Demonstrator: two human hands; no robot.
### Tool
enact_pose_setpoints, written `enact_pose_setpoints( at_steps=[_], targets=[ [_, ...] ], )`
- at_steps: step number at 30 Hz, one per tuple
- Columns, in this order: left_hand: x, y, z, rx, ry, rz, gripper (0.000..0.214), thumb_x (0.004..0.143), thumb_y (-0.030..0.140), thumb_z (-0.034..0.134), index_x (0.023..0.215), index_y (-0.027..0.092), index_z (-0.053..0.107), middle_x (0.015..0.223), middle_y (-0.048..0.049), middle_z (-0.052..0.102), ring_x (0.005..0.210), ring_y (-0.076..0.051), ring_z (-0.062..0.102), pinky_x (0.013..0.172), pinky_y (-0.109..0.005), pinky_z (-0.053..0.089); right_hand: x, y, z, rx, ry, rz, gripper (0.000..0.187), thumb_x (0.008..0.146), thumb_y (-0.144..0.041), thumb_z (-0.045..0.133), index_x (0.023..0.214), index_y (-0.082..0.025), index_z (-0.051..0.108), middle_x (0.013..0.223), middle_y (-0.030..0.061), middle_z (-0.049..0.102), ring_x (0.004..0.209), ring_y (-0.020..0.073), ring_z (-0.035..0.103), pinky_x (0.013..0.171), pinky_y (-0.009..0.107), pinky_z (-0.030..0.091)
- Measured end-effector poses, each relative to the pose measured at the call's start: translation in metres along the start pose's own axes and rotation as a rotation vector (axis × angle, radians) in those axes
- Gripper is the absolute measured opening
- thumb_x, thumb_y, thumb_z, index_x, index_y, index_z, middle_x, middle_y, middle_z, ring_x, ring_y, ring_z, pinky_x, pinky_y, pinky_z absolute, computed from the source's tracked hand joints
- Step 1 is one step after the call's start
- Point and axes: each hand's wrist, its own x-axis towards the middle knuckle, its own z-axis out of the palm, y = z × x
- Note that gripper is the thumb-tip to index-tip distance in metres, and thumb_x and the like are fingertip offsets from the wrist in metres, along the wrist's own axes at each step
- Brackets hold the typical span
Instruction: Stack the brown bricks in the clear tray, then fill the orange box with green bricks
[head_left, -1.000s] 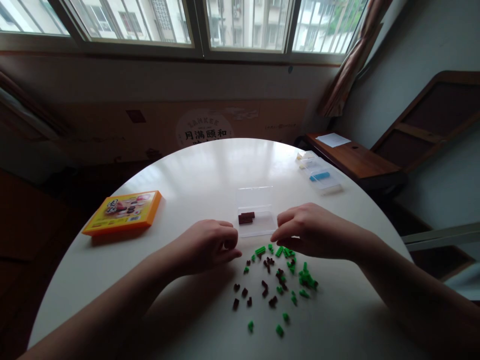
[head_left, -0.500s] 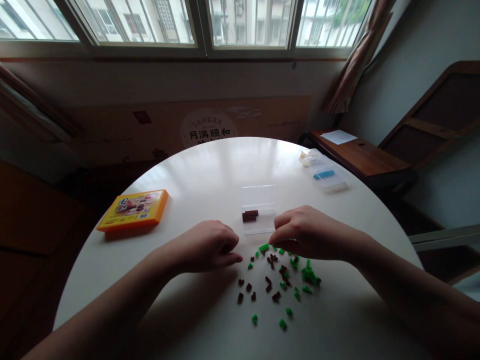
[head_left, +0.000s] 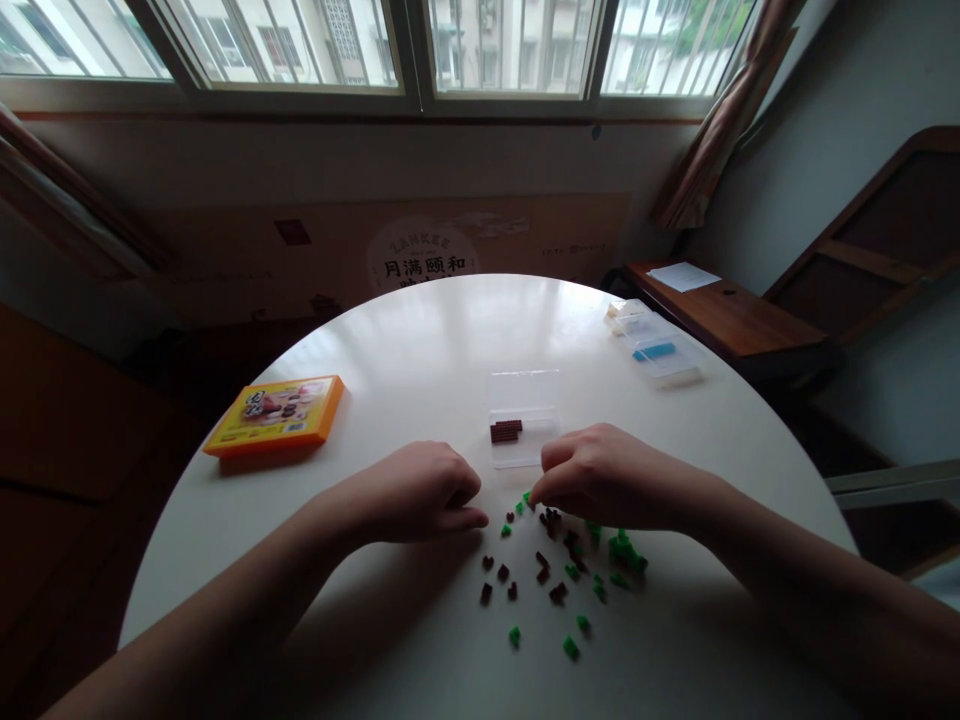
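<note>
Angular brown bits (head_left: 558,593), knobbly green pieces (head_left: 622,549)

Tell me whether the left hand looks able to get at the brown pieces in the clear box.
Likely yes: the left hand is close by, the clear box looks open, and the brown pieces lie in its left part with nothing visible over them.

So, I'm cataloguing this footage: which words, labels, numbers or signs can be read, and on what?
"月满颐和": large, on the printed panel.
"ANKEE": above that, first letter unclear.
Panel's lower row: partly hidden; right-hand script: too blurred.
Orange box: label too small and blurred.
White sheet: nothing legible.
</note>
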Motion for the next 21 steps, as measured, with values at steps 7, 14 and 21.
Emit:
enact_pose_setpoints(
  at_steps=[7, 14, 21],
  targets=[
    [0.0, -0.002, 0.0, -0.009, 0.003, 0.002, 0.034, 0.081, 0.038, 0.062, 0.055, 0.019, 0.052, 0.051, 0.0035, 0.045, 0.046, -0.01, 0.033, 0.048, -0.027, 0.026, 0.002, 0.001, 0.008, 0.019, 0.0, -0.036, 0.017, 0.092, -0.024, 0.059, 0.098, -0.026, 0.074, 0.084, -0.0008, 0.065, 0.068, 0.0098, 0.055, 0.06, 0.024, 0.037],
    [0.0, -0.001, 0.001, 0.025, 0.002, -0.014, 0.034, 0.08, 0.037, 0.064, 0.054, 0.019, 0.051, 0.052, 0.0032, 0.047, 0.048, -0.011, 0.036, 0.049, -0.027, 0.026, 0.002, 0.003, 0.012, 0.002, 0.004, -0.026, 0.015, 0.09, -0.023, 0.061, 0.094, -0.027, 0.075, 0.082, -0.0026, 0.064, 0.067, 0.0087, 0.052, 0.06, 0.024, 0.035],
    [0.0, -0.001, 0.002, 0.045, 0.0, -0.024, 0.032, 0.079, 0.036, 0.065, 0.056, 0.019, 0.05, 0.053, 0.0042, 0.046, 0.049, -0.01, 0.037, 0.05, -0.027, 0.025, 0.003, 0.003, 0.011, -0.019, -0.015, -0.019, 0.014, 0.089, -0.024, 0.061, 0.094, -0.027, 0.074, 0.083, -0.0014, 0.064, 0.067, 0.0098, 0.052, 0.059, 0.024, 0.033]
  ],
)
